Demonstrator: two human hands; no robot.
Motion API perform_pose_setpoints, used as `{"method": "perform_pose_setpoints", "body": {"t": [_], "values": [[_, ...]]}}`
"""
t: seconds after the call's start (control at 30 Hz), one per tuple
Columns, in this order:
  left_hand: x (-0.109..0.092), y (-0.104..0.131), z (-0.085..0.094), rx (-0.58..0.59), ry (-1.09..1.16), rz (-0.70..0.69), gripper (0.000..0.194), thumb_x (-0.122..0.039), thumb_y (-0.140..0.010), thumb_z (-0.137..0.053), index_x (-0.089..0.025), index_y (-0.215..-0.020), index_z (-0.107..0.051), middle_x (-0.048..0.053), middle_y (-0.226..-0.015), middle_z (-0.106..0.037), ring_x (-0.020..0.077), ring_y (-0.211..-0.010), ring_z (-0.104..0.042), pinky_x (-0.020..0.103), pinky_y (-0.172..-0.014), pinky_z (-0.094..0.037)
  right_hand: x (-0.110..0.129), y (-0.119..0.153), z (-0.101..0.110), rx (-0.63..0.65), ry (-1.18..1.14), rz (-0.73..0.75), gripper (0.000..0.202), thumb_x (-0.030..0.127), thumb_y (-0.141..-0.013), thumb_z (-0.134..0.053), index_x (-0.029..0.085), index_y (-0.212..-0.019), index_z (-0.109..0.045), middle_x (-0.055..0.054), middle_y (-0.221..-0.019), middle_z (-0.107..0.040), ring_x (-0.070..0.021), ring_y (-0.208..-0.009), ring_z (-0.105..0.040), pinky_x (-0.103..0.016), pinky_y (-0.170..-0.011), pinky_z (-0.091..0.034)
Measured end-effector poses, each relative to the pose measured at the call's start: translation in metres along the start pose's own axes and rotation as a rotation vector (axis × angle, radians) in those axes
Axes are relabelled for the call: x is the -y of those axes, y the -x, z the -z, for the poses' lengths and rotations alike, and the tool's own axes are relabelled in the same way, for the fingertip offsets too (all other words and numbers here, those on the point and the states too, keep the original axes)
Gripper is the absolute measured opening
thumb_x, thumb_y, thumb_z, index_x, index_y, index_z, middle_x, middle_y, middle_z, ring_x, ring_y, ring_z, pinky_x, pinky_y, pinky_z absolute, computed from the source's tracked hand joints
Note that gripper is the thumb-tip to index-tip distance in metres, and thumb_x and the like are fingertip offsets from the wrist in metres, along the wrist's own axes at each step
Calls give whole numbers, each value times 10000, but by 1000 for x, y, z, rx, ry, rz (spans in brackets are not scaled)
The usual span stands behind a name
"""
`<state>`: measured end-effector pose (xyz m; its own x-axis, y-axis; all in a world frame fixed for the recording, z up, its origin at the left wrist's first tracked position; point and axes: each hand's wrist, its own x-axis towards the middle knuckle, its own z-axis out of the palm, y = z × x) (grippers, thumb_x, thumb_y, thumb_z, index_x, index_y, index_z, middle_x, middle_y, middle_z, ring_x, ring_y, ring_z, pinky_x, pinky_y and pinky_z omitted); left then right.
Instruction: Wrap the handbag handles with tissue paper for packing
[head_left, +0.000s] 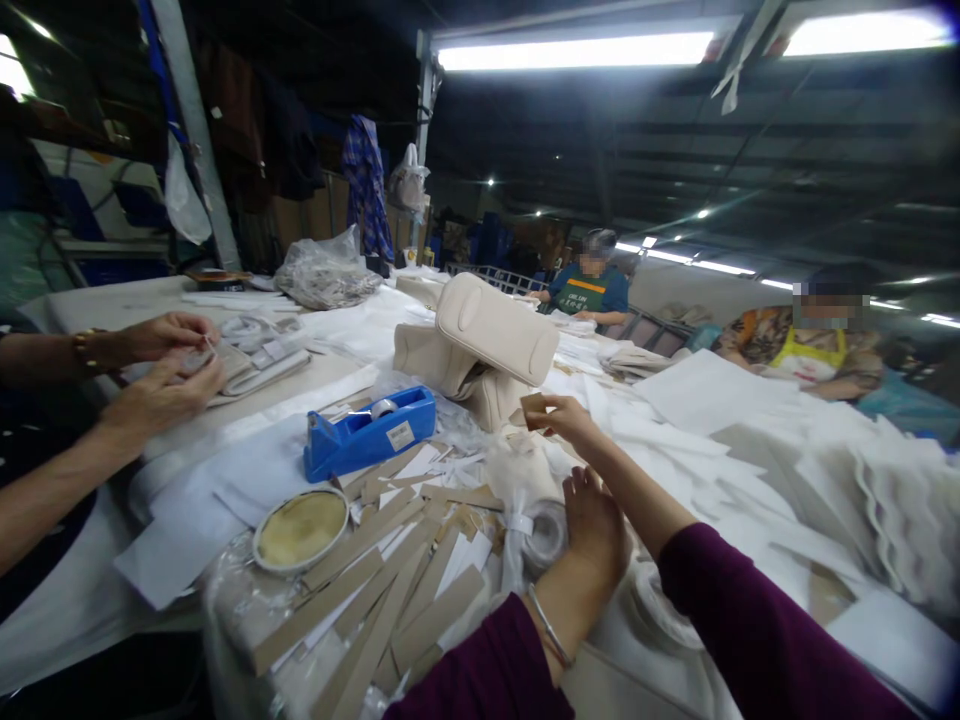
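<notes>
My right hand point(568, 418) pinches a small flat brown piece point(533, 408) between thumb and fingers, just in front of the stacked cream bags. My left hand point(596, 520), with a bracelet at the wrist, is below it with fingers bent together. Whatever those fingers hold, if anything, is hidden. Beside the left hand lies a whitish roll point(547, 535), with clear plastic point(517, 520) near it. One cream leather-like bag point(499, 325) rests on others, its base toward me. Grey-brown and white strips point(397, 580) are heaped to the left of my hands.
A blue tape dispenser point(371, 430) and a round dish of yellowish paste point(301, 528) stand left of centre. At far left, a co-worker's hands point(176, 360) handle a small piece. White sheets point(720, 400) cover the right side. Two people point(589, 285) sit across the table.
</notes>
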<state>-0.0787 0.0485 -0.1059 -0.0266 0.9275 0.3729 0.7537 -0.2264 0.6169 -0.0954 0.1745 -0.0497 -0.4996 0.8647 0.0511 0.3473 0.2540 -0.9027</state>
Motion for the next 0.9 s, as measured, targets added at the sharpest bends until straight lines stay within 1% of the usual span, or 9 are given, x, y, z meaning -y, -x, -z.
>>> {"method": "perform_pose_setpoints", "body": {"t": [0.07,0.13,0.23,0.33,0.43,0.53,0.67,0.8,0.9], "values": [[-3,0,5,-91,91,-31,314,-113,-774,-469,-132,-1078,-543,130,-1119,-528,265,-1060,-442,393,-942,-374,10,12,21,-123,-218,-22,184,281,-711,-694,145,-820,-635,-51,-758,-685,-137,-656,-628,-222,-570,-490],[-6,0,11,-173,213,-65,226,-105,-797,-454,-166,-995,-546,92,-1062,-544,217,-1014,-477,328,-916,-398,19,28,39,-195,-384,-44,145,268,-765,-660,140,-816,-615,-79,-797,-693,-145,-686,-648,-238,-602,-523],[-11,1,20,-290,393,-85,154,-153,-880,-382,-208,-947,-510,53,-947,-562,169,-896,-535,277,-815,-436,28,54,59,-300,-503,-44,96,221,-803,-628,134,-792,-591,-83,-778,-690,-138,-675,-654,-235,-611,-545],[-15,0,26,-484,480,-83,125,-191,-884,-411,-205,-996,-464,61,-937,-539,183,-893,-536,303,-799,-442,34,80,74,-376,-570,-23,72,199,-814,-619,142,-816,-575,-73,-777,-688,-134,-671,-656,-234,-607,-558],[-13,-5,27,-631,509,-61,255,-198,-858,-469,-173,-1109,-428,109,-1029,-497,229,-995,-493,369,-848,-427,41,103,87,-421,-618,-10,60,188,-819,-613,147,-833,-571,-68,-782,-687,-130,-668,-656,-230,-607,-564],[-8,-12,23,-633,585,-46,258,-204,-877,-437,-166,-1132,-444,121,-1057,-478,232,-1013,-476,391,-847,-423,45,122,95,-439,-639,-9,64,187,-839,-584,135,-801,-578,-73,-774,-683,-118,-643,-645,-221,-596,-562],[-9,-13,18,-492,687,-74,112,-251,-880,-465,-188,-965,-499,69,-964,-497,177,-870,-500,325,-758,-448,45,136,100,-468,-684,-19,85,171,-856,-550,134,-785,-579,-61,-755,-680,-108,-626,-637,-220,-590,-561],[-19,-7,19,-444,623,-149,251,-302,-789,-626,-195,-972,-491,44,-947,-490,150,-788,-477,304,-739,-449,39,142,100,-473,-744,-33,53,157,-853,-553,140,-806,-571,-48,-725,-676,-107,-625,-640,-214,-595,-560],[-21,-6,20,-400,546,-206,120,-220,-777,-619,-187,-866,-547,42,-908,-496,162,-816,-485,302,-739,-441,35,144,97,-468,-794,-48,40,152,-853,-554,144,-814,-559,-47,-728,-673,-108,-622,-641,-206,-578,-557]]}}
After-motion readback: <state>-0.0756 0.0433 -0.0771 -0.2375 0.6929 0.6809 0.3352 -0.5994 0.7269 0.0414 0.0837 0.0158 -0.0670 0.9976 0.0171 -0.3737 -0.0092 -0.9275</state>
